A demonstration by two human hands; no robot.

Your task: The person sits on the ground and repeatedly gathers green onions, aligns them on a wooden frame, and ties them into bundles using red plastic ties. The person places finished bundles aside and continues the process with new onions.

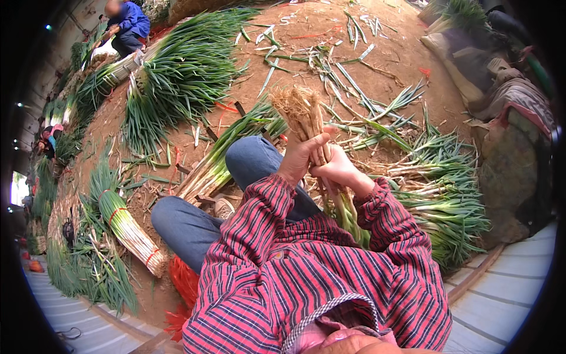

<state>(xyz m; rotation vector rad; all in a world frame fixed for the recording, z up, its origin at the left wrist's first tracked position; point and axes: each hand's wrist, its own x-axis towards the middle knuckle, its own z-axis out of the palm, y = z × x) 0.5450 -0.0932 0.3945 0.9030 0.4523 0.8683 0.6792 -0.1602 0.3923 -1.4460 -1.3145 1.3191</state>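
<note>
Both hands grip one bunch of long green onions (311, 126), its brown, dirt-covered roots pointing away from me. My left hand (300, 152) wraps the stalks just below the roots, thumb across the front. Closer to my body, my right hand (338, 166) clasps the same stalks. The green ends hang down past my right sleeve. Beside my left knee, a row of trimmed green onions (212, 168) lies in a low metal frame (210, 134). To my right spreads a heap of loose green onions (446, 199).
A bundle tied with red bands (128, 230) lies to my left, near red plastic twine (183, 283). Big green onion piles (185, 66) rise at the far left, where a person in blue (132, 20) sits. Leaf scraps (327, 66) litter the dirt floor; covered sacks (504, 146) stand right.
</note>
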